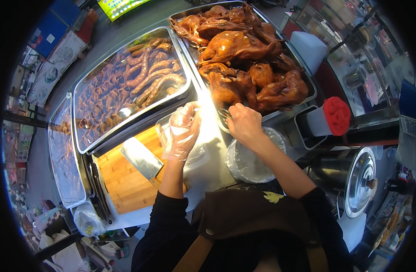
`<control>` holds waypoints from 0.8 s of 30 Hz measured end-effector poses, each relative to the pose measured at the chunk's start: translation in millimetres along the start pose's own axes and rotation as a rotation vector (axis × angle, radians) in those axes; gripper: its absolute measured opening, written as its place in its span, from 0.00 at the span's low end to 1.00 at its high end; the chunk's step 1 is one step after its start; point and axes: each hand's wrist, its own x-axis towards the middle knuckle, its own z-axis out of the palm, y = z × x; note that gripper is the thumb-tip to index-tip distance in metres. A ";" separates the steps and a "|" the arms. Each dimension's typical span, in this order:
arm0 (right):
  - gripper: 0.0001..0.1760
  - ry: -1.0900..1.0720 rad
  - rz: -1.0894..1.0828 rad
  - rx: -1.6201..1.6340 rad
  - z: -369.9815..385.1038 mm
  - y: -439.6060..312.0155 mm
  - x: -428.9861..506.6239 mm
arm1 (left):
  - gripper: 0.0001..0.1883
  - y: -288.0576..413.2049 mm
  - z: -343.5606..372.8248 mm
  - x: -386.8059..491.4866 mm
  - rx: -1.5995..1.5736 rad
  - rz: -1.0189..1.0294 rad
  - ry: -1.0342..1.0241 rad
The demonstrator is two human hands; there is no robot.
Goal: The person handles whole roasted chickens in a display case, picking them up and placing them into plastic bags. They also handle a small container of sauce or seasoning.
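Observation:
My left hand [184, 128] wears a clear plastic glove. It is raised over a clear plastic container [197, 158], with curled fingers partly lost in bright glare, so I cannot tell whether anything is in them. Bare, my right hand [244, 122] grips a thin metal utensil [225, 115] at the near edge of a steel tray [312, 89] of roasted poultry [225, 46]. What kind of utensil it is stays unclear. Below my right wrist sits a round bowl [254, 166] covered with clear plastic. A cleaver [141, 158] lies on the wooden cutting board [126, 190], left of my left forearm.
A clear-covered tray [78, 136] of browned meat pieces stands left of the poultry, with a narrower covered tray [67, 159] beyond it. At right are a red-lidded container [335, 115], a lidded steel pot [359, 180] and a white container [308, 49]. A plastic bag [89, 219] hangs at the near-left corner.

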 end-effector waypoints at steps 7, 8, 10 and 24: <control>0.09 -0.047 0.051 -0.089 8.5 -4.4 3.3 | 0.10 -5.2 -5.3 -3.7 -0.004 -0.043 -0.030; 0.09 -0.049 0.049 -0.094 10.1 -4.9 4.7 | 0.10 -7.2 -4.7 -3.9 0.023 -0.028 -0.036; 0.09 -0.048 0.054 -0.101 12.9 -5.8 6.5 | 0.09 -10.4 -2.6 -4.6 -0.001 -0.047 -0.043; 0.10 -0.081 0.165 -0.072 15.8 -12.9 10.6 | 0.08 1.2 -5.1 -5.9 -0.039 -0.070 -0.039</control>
